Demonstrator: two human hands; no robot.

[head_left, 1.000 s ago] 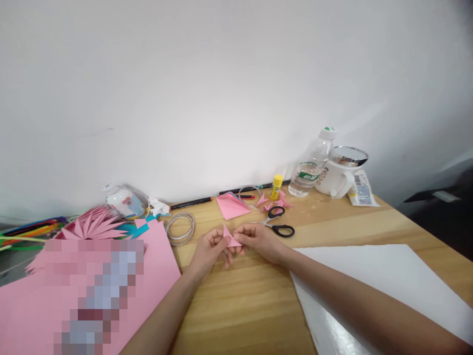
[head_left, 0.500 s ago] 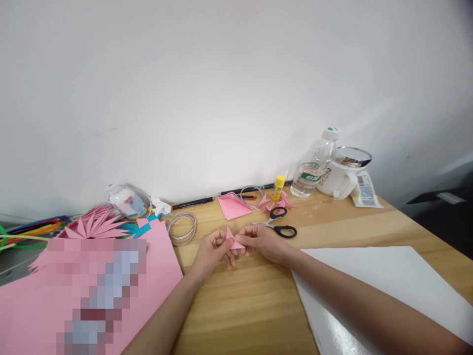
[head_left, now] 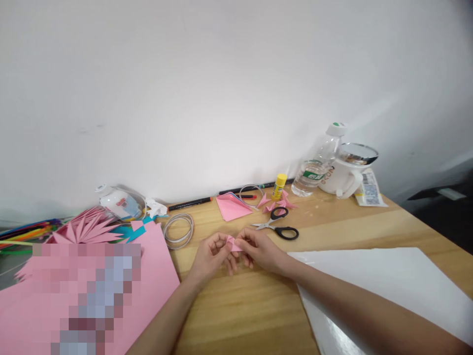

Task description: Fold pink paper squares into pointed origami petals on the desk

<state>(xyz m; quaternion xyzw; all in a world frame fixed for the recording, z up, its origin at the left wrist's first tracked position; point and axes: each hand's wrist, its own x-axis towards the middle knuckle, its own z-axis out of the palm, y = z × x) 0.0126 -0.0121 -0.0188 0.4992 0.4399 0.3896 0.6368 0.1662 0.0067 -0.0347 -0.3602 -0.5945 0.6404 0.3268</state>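
A small folded piece of pink paper (head_left: 233, 244) is pinched between my two hands, above the wooden table. My left hand (head_left: 213, 252) is closed on its left side, thumb in front. From the right, my right hand (head_left: 259, 246) grips it between thumb and fingers. The fingers cover much of the fold. Just behind my right hand lie scissors (head_left: 283, 232) with black handles, blades apart. Beyond them are several folded pink paper pieces (head_left: 284, 201) beside a yellow glue stick (head_left: 280, 186). A stack of pink paper squares (head_left: 233, 208) lies behind my hands.
Pink sheets (head_left: 155, 266) cover the left side, with a pleated pink paper shape (head_left: 84, 229) on them. A cable coil (head_left: 178, 230) lies near my left hand. A water bottle (head_left: 314, 167) and white mug (head_left: 340, 180) stand back right. A white board (head_left: 369, 276) lies under my right arm.
The pink paper's upright point no longer stands up; the piece looks lower and flatter between my fingers. My right fingers have closed in nearer to the left ones. The view has shifted slightly.
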